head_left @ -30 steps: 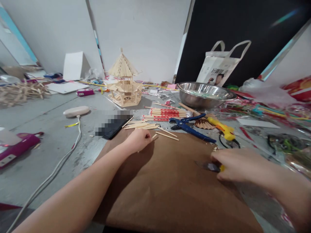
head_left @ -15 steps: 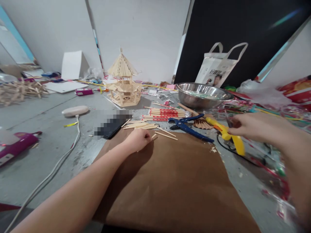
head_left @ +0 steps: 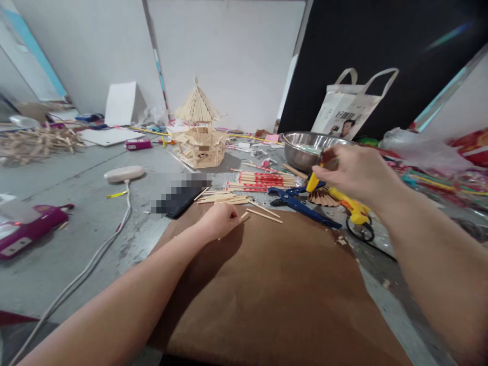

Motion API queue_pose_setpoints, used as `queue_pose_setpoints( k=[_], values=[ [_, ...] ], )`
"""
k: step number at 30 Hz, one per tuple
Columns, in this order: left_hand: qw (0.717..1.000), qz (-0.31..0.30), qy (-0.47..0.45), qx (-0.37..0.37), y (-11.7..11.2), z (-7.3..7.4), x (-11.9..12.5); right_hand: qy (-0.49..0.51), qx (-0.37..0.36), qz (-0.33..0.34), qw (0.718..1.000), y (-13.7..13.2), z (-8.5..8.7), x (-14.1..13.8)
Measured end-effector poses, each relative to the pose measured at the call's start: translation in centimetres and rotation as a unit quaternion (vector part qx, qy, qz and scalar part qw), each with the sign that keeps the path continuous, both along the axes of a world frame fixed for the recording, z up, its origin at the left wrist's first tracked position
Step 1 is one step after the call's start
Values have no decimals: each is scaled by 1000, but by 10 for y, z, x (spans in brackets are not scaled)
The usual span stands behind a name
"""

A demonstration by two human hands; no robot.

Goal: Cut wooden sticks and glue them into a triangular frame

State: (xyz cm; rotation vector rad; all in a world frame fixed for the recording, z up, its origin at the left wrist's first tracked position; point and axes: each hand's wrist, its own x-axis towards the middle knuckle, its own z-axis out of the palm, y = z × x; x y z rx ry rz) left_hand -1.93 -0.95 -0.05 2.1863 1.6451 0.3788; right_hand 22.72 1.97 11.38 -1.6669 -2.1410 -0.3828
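My left hand [head_left: 221, 221] is closed in a pinch at the far edge of a brown sheet [head_left: 282, 284]. A short pale wooden stick [head_left: 244, 216] pokes out from its fingertips. Beside it lie loose wooden sticks [head_left: 223, 197], two of them on the sheet's edge. Raised above the pliers' handles, my right hand [head_left: 348, 165] grips a small yellow tool [head_left: 313, 182] with a dark part; its kind is unclear. Blue-handled pliers [head_left: 301, 202] lie beneath. A yellow glue gun [head_left: 354, 207] rests on the floor near the right forearm.
Behind stand a wooden-stick pavilion model [head_left: 199, 134], a metal bowl [head_left: 301, 152] and a white bag [head_left: 343, 109]. Red-wrapped stick bundles [head_left: 263, 179] lie ahead. Left are a dark phone [head_left: 183, 198], a white corded device [head_left: 124, 174] and a purple power strip [head_left: 34, 229].
My right hand has moved left and up from beside the glue gun to above the pliers, with the yellow tool now showing in it. The left hand keeps its pinch on the stick.
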Motion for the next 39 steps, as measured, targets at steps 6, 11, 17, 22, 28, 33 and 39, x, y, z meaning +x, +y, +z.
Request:
queue_pose_setpoints(
  k=[6, 11, 17, 22, 28, 33, 39],
  values=[
    [1000, -11, -8, 0, 0, 1, -2, -105, 25, 4, 994, 48, -43, -11],
    [1000, -24, 7, -1, 0, 3, -2, -76, 22, -36, 996, 43, -71, -19],
    [1000, -20, 9, 11, 1, 3, -1, -50, -125, 117, 984, -12, -102, -55],
    [1000, -9, 14, 13, 1, 2, -1, -67, -132, 136, 980, -22, -121, -63],
    [1000, -11, 16, 18, 2, 0, -1, -16, -161, 126, 979, -32, -119, -59],
    [1000, -7, 15, 18, 2, -2, -2, 20, -163, 126, 978, -37, -123, -59],
    [1000, -8, 18, 23, 2, -4, -2, 22, -164, 129, 978, -36, -124, -59]
  ],
)
